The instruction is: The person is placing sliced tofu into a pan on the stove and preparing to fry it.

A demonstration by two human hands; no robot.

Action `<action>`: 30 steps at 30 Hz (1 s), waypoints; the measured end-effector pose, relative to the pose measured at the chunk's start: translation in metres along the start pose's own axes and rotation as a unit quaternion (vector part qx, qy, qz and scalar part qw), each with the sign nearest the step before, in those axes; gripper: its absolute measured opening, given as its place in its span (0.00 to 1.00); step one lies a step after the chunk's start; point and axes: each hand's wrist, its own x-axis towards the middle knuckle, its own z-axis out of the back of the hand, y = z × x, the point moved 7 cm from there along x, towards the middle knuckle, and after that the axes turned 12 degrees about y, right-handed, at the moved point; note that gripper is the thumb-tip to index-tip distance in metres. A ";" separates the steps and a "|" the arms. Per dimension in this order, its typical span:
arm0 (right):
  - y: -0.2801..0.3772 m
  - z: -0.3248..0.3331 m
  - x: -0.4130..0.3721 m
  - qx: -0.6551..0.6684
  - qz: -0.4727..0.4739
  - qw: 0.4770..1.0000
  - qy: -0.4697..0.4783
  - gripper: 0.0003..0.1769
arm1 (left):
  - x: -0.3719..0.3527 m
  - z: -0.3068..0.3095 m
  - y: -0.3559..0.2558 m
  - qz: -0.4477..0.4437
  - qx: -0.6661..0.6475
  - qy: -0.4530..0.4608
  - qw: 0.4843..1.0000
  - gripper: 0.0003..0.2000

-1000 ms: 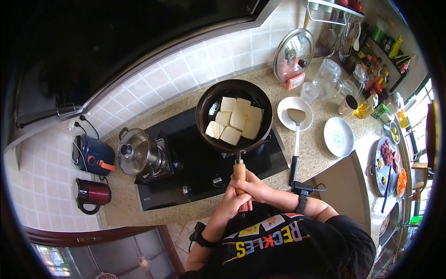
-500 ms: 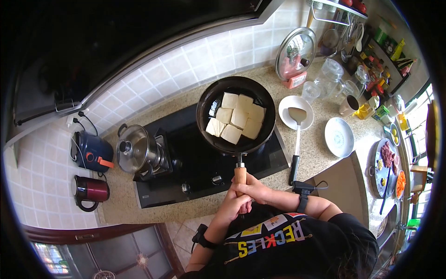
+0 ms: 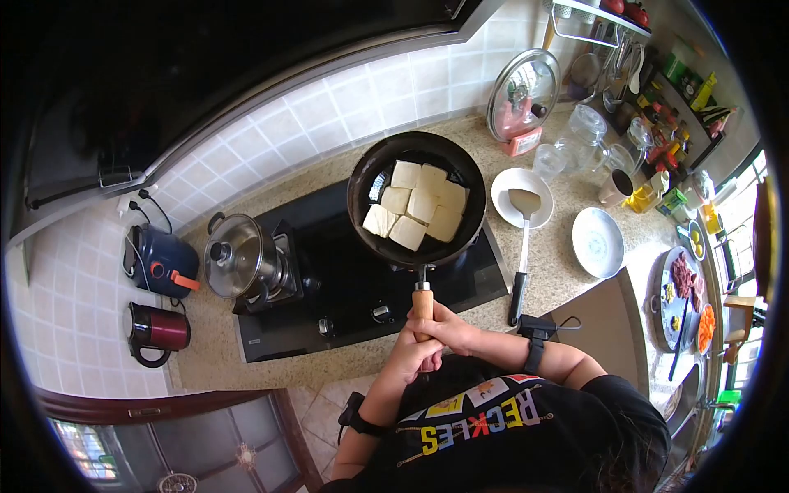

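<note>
Both of my hands are wrapped around the wooden handle [image 3: 422,302] of a dark frying pan [image 3: 359,201]. My left hand [image 3: 408,355] grips low on the handle, and my right hand [image 3: 448,329] overlaps it from the right, so the handle's end is hidden. Several pale square tofu slices [image 3: 422,205] lie in the pan, some overlapping. A little oil glints at the pan's left side. The pan sits over the right part of the black gas stove [image 3: 353,287].
Left on the stove stands a lidded steel pot [image 3: 238,256]. A spatula [image 3: 524,238] rests across a white bowl [image 3: 501,201] right of the pan, near a pale plate [image 3: 598,242]. A glass lid [image 3: 523,94] leans at the back. A kettle [image 3: 160,330] stands far left.
The view has shifted slightly. The pan and the tofu slices appear a few pixels higher, and both hands keep their hold on the handle.
</note>
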 end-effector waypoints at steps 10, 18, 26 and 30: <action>-0.008 0.006 0.005 -0.008 0.018 1.000 -0.001 0.28 | -0.001 -0.001 -0.001 -0.008 0.018 0.020 1.000 0.16; -0.008 0.005 0.005 -0.008 0.020 1.000 0.000 0.28 | -0.001 -0.002 -0.001 -0.013 -0.018 0.023 0.999 0.21; -0.007 0.004 0.003 0.004 0.021 1.000 0.004 0.29 | 0.000 -0.002 0.001 -0.004 -0.025 0.029 0.999 0.27; -0.006 0.003 0.002 0.006 0.023 1.000 0.003 0.29 | 0.002 0.003 0.007 0.000 -0.025 0.031 0.999 0.28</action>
